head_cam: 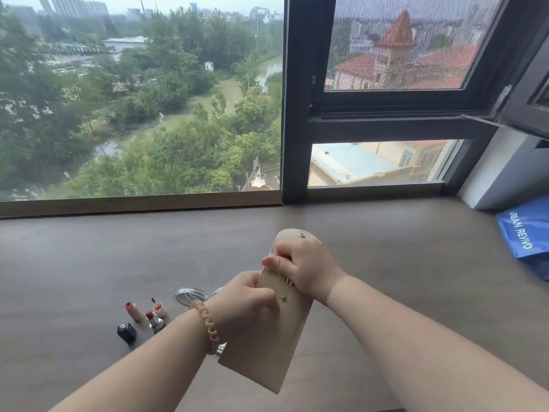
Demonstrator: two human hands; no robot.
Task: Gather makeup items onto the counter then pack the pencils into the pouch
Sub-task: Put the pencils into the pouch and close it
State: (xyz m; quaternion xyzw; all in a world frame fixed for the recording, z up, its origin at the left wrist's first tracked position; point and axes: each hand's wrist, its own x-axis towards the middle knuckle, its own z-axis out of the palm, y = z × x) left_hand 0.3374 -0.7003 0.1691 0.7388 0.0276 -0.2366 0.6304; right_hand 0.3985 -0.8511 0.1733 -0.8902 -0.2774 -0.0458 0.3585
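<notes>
A beige snap-button pouch [267, 346] is held upright and tilted above the brown counter [89, 257]. My left hand [246, 295] grips its front edge near the lower snap. My right hand [303, 266] is closed at the pouch's mouth under the open flap, on thin pencil ends that barely show. On the counter at the left lie an open red lipstick [154, 319], a pink lip tube [133, 311], a small peach pot [159, 307], a black cap [127, 333] and a round clear compact [190, 296].
A large window with a dark frame [292, 114] runs along the counter's far edge. A blue shopping bag [525, 233] lies at the far right by the white wall. A small silver item [221, 349] peeks out under my left wrist.
</notes>
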